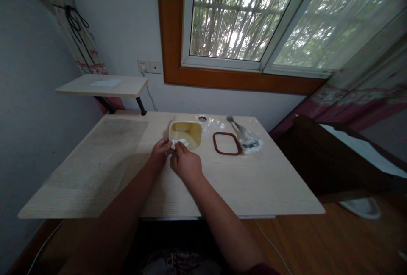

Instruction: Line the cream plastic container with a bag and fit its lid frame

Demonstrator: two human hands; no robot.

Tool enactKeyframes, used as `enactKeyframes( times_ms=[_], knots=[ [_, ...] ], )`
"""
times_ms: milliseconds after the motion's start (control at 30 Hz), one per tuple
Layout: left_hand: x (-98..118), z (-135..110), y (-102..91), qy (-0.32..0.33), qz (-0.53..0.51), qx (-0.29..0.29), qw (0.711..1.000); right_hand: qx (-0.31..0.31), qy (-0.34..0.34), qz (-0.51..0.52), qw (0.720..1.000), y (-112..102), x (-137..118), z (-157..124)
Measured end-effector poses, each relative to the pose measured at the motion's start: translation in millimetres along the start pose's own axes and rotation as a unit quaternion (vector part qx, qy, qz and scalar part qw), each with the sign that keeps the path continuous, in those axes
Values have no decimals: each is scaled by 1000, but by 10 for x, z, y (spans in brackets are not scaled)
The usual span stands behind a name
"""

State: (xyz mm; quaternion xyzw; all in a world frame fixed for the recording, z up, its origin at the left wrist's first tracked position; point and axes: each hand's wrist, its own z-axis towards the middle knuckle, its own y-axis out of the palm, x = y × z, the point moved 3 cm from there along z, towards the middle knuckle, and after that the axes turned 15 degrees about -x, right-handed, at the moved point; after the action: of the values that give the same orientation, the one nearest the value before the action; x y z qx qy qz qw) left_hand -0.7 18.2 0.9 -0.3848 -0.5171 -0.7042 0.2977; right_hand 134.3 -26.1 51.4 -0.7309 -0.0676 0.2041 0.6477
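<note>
A yellowish, rounded-square container (196, 134) stands on the table in front of me, its inside facing up. At its near edge, my left hand (160, 155) and my right hand (188, 165) come close together with fingers pinched. Between and just beyond the fingertips shows a small white piece (182, 141), soft or crumpled in look. Its kind is too small to tell, and my fingers hide part of it. Both hands appear to grip this white piece over the container's near rim.
To the container's right lies a reddish-brown rounded-square frame (215, 143), perhaps a lid rim. A clear plastic bag (243, 133) with white contents touches its right side. A raised shelf (127, 86) stands at the table's back left. A translucent mat (104, 152) covers the table's left part.
</note>
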Motion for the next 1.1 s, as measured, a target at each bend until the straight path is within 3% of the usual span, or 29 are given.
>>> enactKeyframes(
  times_ms=[233, 467, 767, 1100],
  knots=[
    [21, 5, 18, 3, -16, -3, 1000, -12, -46, -9, 999, -214, 35, 59],
    [15, 36, 4, 15, -27, -2, 1000, -120, -33, -61, 990, -435, -37, 468],
    [-42, 79, -115, 4, -57, -2, 998, -197, -25, -47, 979, -310, 60, 1033],
    [-18, 62, -106, 16, -66, 12, 998, -217, -20, -34, 975, -230, 104, 1269]
  ],
)
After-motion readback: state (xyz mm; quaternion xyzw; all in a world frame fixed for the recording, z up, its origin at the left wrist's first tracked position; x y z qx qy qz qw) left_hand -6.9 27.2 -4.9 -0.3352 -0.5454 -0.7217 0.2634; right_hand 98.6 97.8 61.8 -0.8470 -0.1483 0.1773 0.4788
